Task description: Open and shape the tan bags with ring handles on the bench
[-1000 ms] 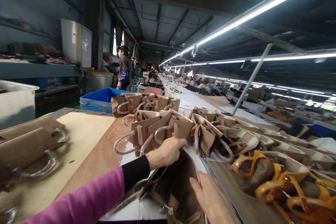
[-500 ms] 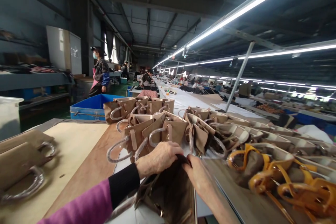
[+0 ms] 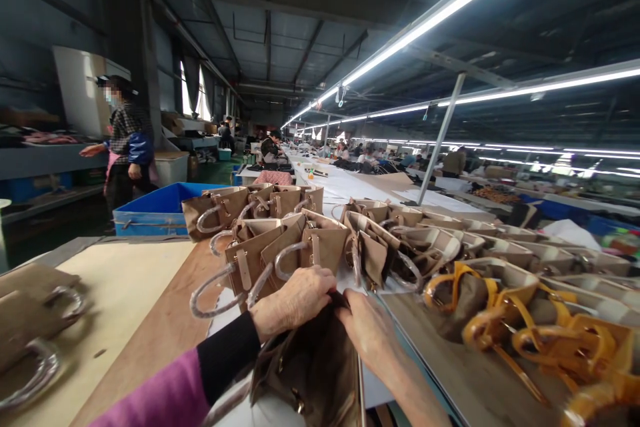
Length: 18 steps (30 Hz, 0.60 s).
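A dark brown handbag [image 3: 313, 367] lies open on the bench in front of me. My left hand [image 3: 295, 300] grips the bag's top rim, fingers curled over the edge. My right hand [image 3: 367, 330] presses against the same rim from the right, fingertips meeting the left hand at the opening. A pink sleeve with a black cuff covers my left forearm.
Several tan handbags [image 3: 280, 247] with wrapped handles stand just beyond my hands. Yellow-handled bags [image 3: 545, 330] lie to the right. Two flat tan bags [image 3: 30, 310] rest at far left on a plywood board [image 3: 125, 293]. A blue bin [image 3: 155, 210] and a standing person [image 3: 125, 143] are behind.
My right hand has moved up from the bag's side to its top rim, meeting the left hand. The view has shifted right and down slightly.
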Each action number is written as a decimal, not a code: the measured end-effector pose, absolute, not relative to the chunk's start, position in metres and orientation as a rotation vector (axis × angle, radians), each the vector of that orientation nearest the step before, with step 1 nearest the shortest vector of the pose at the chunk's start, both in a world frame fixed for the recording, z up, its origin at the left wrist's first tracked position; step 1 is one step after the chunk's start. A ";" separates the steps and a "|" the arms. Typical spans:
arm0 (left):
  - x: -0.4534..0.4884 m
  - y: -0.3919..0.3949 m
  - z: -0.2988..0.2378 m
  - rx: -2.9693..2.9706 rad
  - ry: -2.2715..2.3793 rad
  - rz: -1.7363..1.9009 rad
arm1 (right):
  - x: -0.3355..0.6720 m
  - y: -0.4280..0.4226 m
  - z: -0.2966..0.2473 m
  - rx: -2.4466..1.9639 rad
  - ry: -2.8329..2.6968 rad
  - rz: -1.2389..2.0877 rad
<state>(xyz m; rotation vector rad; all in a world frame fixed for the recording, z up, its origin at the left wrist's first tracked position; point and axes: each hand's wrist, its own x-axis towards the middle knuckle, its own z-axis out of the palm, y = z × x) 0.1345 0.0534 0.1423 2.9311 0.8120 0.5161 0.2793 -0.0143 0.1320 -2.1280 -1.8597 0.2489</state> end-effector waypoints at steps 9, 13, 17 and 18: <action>0.133 0.060 0.132 2.783 0.728 0.622 | 0.285 -0.010 0.130 -2.143 -1.864 0.234; 0.137 0.055 0.131 2.715 0.831 0.626 | 0.290 -0.009 0.130 -2.108 -1.853 0.279; 0.143 0.053 0.136 2.717 0.987 0.571 | 0.290 -0.010 0.132 -2.130 -1.859 0.231; 0.145 0.053 0.137 2.735 1.019 0.539 | 0.290 -0.010 0.131 -2.132 -1.864 0.212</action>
